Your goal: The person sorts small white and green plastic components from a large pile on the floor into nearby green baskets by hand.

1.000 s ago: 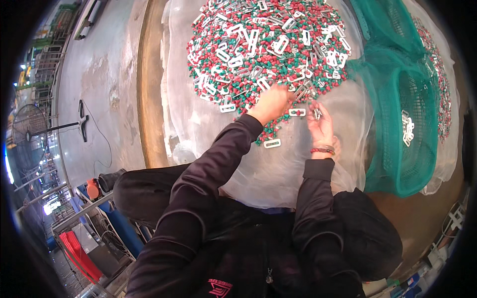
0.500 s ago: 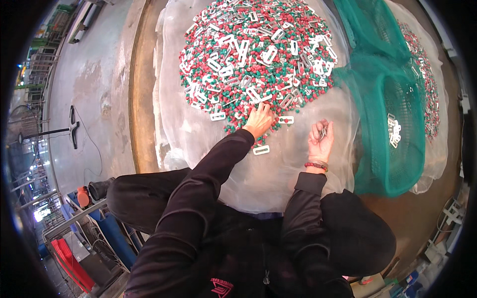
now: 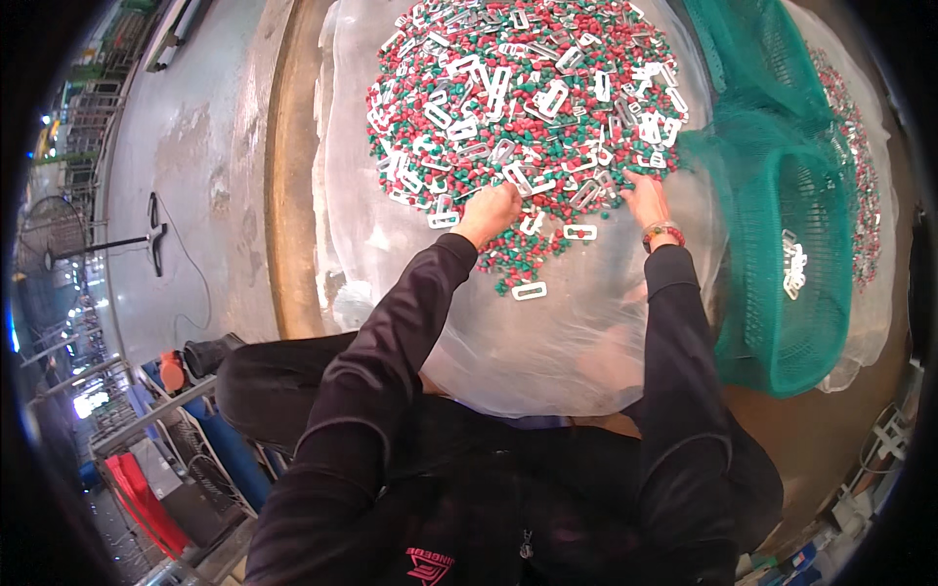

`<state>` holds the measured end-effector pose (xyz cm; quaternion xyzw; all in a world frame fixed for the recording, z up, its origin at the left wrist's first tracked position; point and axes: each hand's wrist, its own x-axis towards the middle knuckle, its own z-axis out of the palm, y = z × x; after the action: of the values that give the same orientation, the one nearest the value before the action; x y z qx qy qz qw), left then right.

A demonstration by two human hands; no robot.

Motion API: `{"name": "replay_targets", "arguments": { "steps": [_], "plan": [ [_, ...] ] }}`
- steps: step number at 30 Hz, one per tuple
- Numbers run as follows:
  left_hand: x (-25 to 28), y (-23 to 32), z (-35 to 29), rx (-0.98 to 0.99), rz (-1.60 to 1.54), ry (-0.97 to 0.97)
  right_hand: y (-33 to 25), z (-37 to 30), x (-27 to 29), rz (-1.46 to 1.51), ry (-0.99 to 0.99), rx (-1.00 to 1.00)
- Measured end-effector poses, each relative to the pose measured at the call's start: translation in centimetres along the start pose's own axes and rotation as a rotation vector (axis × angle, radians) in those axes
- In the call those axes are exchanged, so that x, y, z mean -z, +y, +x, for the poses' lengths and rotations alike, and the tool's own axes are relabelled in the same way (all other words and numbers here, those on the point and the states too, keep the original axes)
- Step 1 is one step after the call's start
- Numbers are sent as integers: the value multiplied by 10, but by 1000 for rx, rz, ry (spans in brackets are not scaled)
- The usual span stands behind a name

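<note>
- White frames (image 3: 517, 179) are strewn over the red-and-green pile (image 3: 576, 135) at twelve o'clock; a lone frame (image 3: 517, 293) is found off its six o'clock edge.
- The left hand (image 3: 491, 211) is curled near seven o'clock, against a frame; whether that is gripped cannot be told.
- The right hand (image 3: 647, 199) is bent at four o'clock; its hold cannot be told.
- Frames seem light, stiff, slick: best pinched across long rims.
</note>
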<state>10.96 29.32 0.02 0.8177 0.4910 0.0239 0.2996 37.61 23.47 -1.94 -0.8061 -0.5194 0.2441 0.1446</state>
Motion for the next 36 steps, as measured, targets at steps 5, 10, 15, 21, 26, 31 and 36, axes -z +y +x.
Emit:
{"name": "replay_targets", "arguments": {
  "steps": [5,10,15,21,26,31,36],
  "plan": [
    [-8,10,-17,-202,281,8,-6,-8,-22,-254,44,128],
    [-38,17,-14,-289,416,-70,-8,-31,-42,-142,-69,130],
    [-23,-2,-10,-242,509,-124,2,-38,-47,223,-329,34],
    [-1,-13,-32,-283,457,125,-23,-41,24,903,-311,-389],
    [-46,6,-23,-319,365,159,-3,-48,16,1188,40,-498],
    [-40,12,-30,-290,359,-195,5,-36,-32,503,15,-361],
    [9,6,-24,-135,533,-603,-4,-35,-57,98,164,-89]
  ]
}}
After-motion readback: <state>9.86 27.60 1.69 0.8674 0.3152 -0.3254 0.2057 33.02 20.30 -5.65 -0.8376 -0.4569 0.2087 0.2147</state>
